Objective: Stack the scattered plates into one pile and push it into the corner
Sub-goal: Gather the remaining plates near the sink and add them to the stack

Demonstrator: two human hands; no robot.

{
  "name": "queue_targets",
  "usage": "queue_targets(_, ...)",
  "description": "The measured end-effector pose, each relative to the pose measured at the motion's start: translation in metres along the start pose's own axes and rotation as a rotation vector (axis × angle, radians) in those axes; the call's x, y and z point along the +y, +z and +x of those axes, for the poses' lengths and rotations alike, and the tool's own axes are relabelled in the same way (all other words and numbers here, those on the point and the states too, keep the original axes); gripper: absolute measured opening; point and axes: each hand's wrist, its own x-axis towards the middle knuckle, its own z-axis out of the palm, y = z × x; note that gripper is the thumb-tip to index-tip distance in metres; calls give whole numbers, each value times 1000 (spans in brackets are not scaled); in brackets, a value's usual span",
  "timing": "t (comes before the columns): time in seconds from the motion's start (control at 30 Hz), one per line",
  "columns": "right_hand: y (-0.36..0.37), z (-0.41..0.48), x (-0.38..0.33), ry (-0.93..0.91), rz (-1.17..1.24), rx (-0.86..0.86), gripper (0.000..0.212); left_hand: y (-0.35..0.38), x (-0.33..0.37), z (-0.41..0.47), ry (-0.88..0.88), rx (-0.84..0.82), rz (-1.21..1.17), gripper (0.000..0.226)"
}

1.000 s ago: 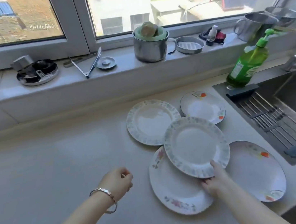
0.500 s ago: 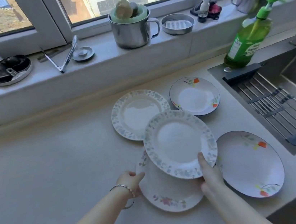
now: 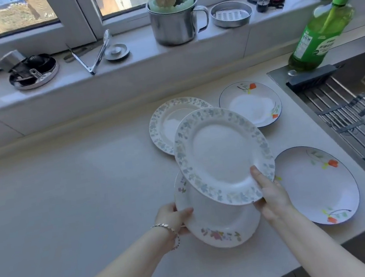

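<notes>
- Right hand [image 3: 271, 196] pinches the near rim of a blue-leaf plate [image 3: 223, 154], thumb on top, fingers hidden beneath; plate is lifted, tilted, clear of the counter [image 3: 67, 188].
- Left hand [image 3: 175, 218] grips the left rim of a pink-flower plate [image 3: 218, 226] near the counter's front edge, directly under the lifted one. Whether it rests on the surface cannot be told.
- Plate count: five. Two with blue-leaf borders, the second [image 3: 163, 124] lying flat behind the held one. One pink-flower. Two with orange blooms: a smaller one [image 3: 251, 103] toward the back, beside the sink [image 3: 340, 108], and a larger one [image 3: 317, 185] at the front right, near the sink's edge.
- No pile formed yet; plates overlap in view, contact uncertain.
- Handling, judged: glazed ceramic, stiff, moderately heavy, slick, liable to chip. Rim pinch suits one plate; a stack likely wants both hands under opposite rims.
- Setting plates down flat and centred should limit clatter and sliding.
- Pushing the pile looks best done low, at the bottom plate's rim, so the upper plates do not shear off.
</notes>
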Motion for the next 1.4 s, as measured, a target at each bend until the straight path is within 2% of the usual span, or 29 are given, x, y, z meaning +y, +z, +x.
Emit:
queue_targets(0.17, 17, -7, 0, 13, -48, -68, 13, -61, -8, -40, 158, 60, -23, 3)
queue_targets(0.2, 23, -7, 1, 27, -65, -90, 15, -79, -11, -51, 188, 89, -24, 7)
queue_targets(0.3, 47, -13, 12, 74, -94, -154, 33, -140, -19, -90, 271, 297, 43, 21)
queue_targets(0.4, 82, -27, 32, 110, -133, -236, 25, -204, -29, -128, 367, 523, 80, 37)
queue_targets(0.47, 110, -41, 52, 145, -187, -306, 16, -247, -38, -153, 420, 669, 67, 31)
queue_targets(0.6, 170, -79, 105, 218, -322, -421, 17, -334, -69, -202, 474, 966, -78, 20)
queue_targets(0.77, 239, -137, 192, 236, -430, -533, 16, -446, -135, -249, 466, 1183, -287, 28)
queue_targets(0.93, 288, -190, 277, 317, -457, -522, 14, -527, -191, -271, 390, 1234, -383, 29)
queue_targets(1.13, 322, -232, 331, 345, -488, -548, 5, -570, -234, -268, 336, 1209, -445, 24)
queue_targets(1.3, 329, -240, 349, 371, -517, -565, 12, -581, -252, -263, 268, 1163, -503, 27)
queue_targets(1.4, 332, -241, 350, 370, -560, -576, 30, -586, -258, -263, 193, 1144, -491, 29)
